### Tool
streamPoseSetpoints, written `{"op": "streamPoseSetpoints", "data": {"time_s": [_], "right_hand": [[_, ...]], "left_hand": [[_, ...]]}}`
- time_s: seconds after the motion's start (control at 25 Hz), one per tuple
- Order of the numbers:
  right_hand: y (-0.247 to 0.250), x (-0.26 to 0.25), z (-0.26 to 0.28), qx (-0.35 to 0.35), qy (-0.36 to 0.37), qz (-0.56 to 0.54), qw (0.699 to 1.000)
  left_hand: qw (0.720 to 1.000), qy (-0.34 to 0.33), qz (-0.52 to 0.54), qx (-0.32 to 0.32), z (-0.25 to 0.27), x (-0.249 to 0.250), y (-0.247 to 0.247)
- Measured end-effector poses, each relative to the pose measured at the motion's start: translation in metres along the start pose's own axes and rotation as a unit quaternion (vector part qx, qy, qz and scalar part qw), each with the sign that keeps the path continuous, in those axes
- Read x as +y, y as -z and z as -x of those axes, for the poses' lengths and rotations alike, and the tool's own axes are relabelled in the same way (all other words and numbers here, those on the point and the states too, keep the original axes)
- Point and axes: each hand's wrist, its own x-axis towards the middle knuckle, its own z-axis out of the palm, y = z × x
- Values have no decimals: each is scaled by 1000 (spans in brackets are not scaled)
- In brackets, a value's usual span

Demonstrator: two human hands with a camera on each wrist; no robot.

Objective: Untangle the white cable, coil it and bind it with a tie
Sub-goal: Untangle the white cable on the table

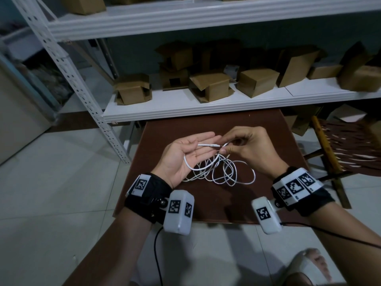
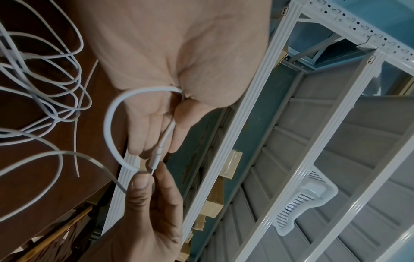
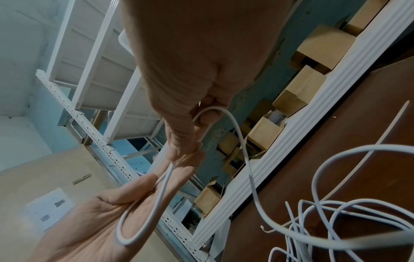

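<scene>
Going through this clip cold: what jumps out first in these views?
The left hand lies palm up over the brown table with the plug end of the white cable laid across its fingers. The right hand pinches the cable just past the plug. The rest of the cable sprawls in loose, crossing loops on the table beneath both hands.

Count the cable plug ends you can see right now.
1: the plug lies across the left hand fingertips, its tip pinched by the right hand. The white cable's other end is hidden in the tangle.
</scene>
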Motion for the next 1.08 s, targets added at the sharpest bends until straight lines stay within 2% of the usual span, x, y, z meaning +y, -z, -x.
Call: {"op": "streamPoseSetpoints", "data": {"time_s": [0.44,0.52,0.64,0.76,0.92,1.08], "right_hand": [[-2,-2,2,-53,-102,-18,993],[-4,-5,2,-30,-113,-45,992],[-4,-7,-1,52,-137,-120,982],[-1,-5,-4,122,-155,-149,969],[-4,-4,-3,122,-164,-177,963],[-18,-4,0,106,-165,-190,962]], "left_hand": [[999,8,-47,-2,1,0,4],[999,18,-18,22,1,4,3],[998,11,40,50,2,9,3],[997,21,80,3,4,8,2],[998,-5,-56,22,0,-4,-5],[995,-39,-89,18,-2,-11,-14]]}}
